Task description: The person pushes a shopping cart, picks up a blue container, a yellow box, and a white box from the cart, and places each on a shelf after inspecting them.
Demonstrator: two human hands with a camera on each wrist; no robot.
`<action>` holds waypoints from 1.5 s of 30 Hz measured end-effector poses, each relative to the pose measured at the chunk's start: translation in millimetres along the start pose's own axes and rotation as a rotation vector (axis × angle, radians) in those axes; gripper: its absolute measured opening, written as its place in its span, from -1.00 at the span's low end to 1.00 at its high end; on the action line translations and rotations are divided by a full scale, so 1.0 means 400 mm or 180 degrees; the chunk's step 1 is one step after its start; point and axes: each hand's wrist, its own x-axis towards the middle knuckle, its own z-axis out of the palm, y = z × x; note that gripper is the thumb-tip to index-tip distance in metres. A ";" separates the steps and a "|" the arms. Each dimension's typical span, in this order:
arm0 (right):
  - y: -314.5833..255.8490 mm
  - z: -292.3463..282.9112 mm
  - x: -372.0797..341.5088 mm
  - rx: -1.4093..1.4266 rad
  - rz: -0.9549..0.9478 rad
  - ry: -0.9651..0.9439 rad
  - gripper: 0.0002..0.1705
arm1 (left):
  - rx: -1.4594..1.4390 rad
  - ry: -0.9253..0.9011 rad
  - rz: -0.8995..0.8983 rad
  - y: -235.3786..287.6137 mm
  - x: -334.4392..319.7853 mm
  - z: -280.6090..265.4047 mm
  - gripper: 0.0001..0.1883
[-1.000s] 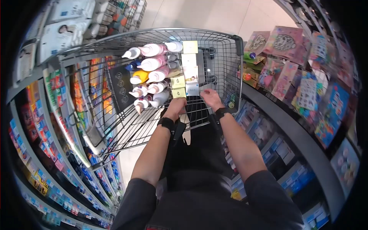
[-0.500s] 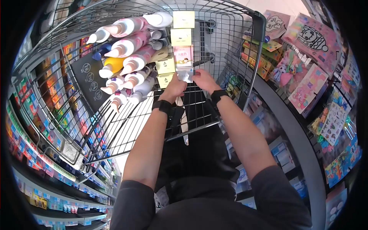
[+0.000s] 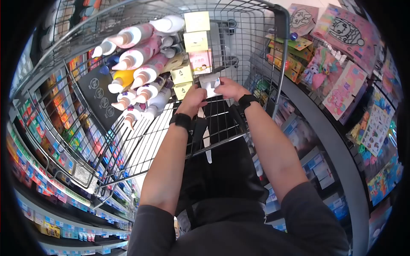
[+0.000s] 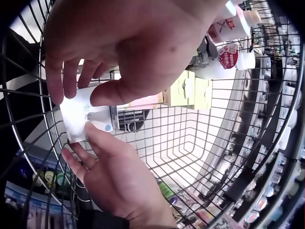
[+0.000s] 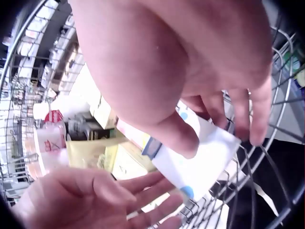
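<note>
In the head view my right hand (image 3: 230, 90) grips a small white box (image 3: 210, 88) with blue dots at its right side. The right wrist view shows the thumb across the face of the white box (image 5: 209, 155) and fingers at its far edge. My left hand (image 3: 193, 101) is close to the box's left side. Its fingers look loosely extended along the box in the right wrist view. A pink box (image 3: 200, 62) stands just beyond the white one. Pale yellow boxes (image 3: 183, 74) sit near the left hand, inside the wire shopping cart (image 3: 128, 174).
Several pump-top or cone-capped bottles (image 3: 139, 55) lie in rows at the cart's left, beside a dark panel (image 3: 96, 91). More yellow boxes (image 3: 196, 21) line the far end. Packaged shelf goods (image 3: 346, 85) flank the right; a stocked shelf (image 3: 64, 222) flanks the left.
The right hand has come left onto the white box and grips it; the box now sits tilted, apart from the pink one. The left hand has moved up beside it. The view has come nearer.
</note>
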 end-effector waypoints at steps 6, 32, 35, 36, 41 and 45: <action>-0.092 -0.035 -0.186 0.0133 -0.0050 -0.0173 -0.51 | 0.0383 -0.0394 0.0782 0.085 -0.148 0.011 -0.46; 0.063 0.735 -1.146 0.2964 -0.3413 0.2938 -0.41 | 0.1669 -0.2364 0.2968 -0.070 -1.084 -0.082 -0.23; 0.158 0.828 -1.203 0.3768 -0.3613 0.2852 -0.41 | 0.2404 -0.2789 0.3479 -0.121 -1.152 -0.047 -0.21; 0.186 0.857 -1.223 0.3936 -0.3692 0.2713 -0.41 | 0.2496 -0.2980 0.3549 -0.140 -1.164 -0.037 -0.17; 0.283 0.966 -1.331 0.4168 -0.3950 0.2952 -0.40 | 0.2943 -0.3420 0.3701 -0.228 -1.288 0.021 -0.11; 0.376 1.071 -1.434 0.4006 -0.4029 0.3643 -0.41 | 0.2923 -0.3979 0.3245 -0.337 -1.363 0.088 -0.13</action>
